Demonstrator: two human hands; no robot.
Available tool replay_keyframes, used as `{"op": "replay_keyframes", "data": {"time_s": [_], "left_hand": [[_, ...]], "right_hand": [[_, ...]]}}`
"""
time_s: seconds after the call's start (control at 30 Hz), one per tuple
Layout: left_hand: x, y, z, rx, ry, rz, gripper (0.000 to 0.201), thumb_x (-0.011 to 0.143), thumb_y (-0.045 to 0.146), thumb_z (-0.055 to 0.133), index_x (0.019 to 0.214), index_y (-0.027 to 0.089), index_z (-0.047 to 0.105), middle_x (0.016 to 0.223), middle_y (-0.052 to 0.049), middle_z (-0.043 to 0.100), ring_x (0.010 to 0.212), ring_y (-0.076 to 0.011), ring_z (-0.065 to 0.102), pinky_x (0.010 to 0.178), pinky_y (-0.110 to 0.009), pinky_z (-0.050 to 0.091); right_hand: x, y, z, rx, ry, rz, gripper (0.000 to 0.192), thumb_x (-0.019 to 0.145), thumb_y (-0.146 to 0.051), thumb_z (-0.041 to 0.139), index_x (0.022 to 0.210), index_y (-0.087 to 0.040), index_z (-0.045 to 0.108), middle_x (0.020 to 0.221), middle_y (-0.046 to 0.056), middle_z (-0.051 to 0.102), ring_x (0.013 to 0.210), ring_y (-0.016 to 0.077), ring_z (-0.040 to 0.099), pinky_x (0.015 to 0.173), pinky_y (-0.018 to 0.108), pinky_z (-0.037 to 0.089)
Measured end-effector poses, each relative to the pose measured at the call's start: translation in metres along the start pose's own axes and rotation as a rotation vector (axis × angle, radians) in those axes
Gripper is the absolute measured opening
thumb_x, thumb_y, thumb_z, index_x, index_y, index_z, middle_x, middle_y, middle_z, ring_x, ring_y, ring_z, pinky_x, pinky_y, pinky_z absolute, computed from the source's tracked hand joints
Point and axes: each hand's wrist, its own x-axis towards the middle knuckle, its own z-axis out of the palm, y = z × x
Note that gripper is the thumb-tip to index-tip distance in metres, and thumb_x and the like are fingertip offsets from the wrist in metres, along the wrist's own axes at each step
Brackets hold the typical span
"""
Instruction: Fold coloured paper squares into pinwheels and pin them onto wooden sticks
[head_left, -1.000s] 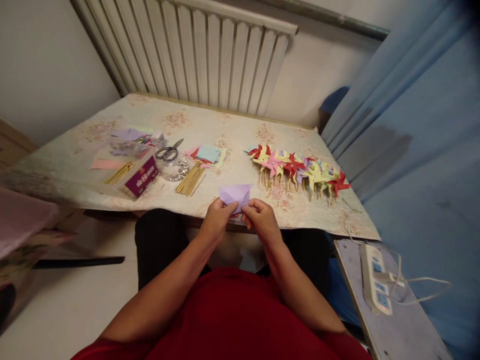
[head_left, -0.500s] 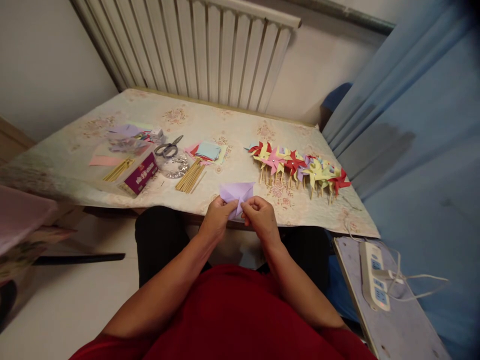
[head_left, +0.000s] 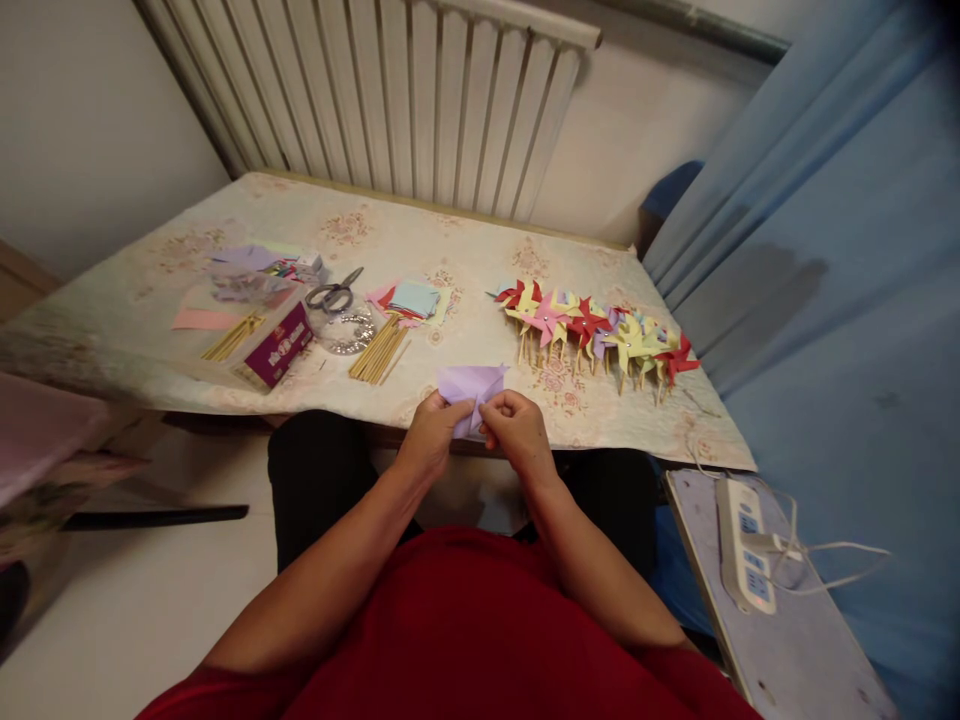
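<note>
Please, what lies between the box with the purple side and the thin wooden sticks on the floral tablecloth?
In the head view, a round clear dish holding small silvery pieces lies between them.

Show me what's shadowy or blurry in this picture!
In the head view, a dark shadow marks the long blue fabric curtain; in the head view, the top right corner goes black; in the head view, the light-purple folded paper looks a little soft; and in the head view, print on the purple rectangular box label is too small to read.
</note>
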Motion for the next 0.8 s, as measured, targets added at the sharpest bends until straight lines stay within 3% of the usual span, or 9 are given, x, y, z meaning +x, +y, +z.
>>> {"op": "replay_keyframes", "data": {"time_s": [0.8], "left_hand": [[0.0021, -0.0022, -0.0002, 0.013, 0.035, -0.018, 0.025, 0.062, 0.024, 0.072, 0.083, 0.013, 0.066, 0.072, 0.0, 0.066, 0.062, -0.0104, 0.056, 0.063, -0.024, 0.041]], "right_hand": [[0.0027, 0.0051, -0.0008, -0.065, -0.019, 0.006, 0.022, 0.072, -0.038, 0.064, 0.064, -0.021, 0.054, 0.049, -0.004, 0.058, 0.034, 0.0096, 0.045, 0.038, 0.022, 0.031]]}}
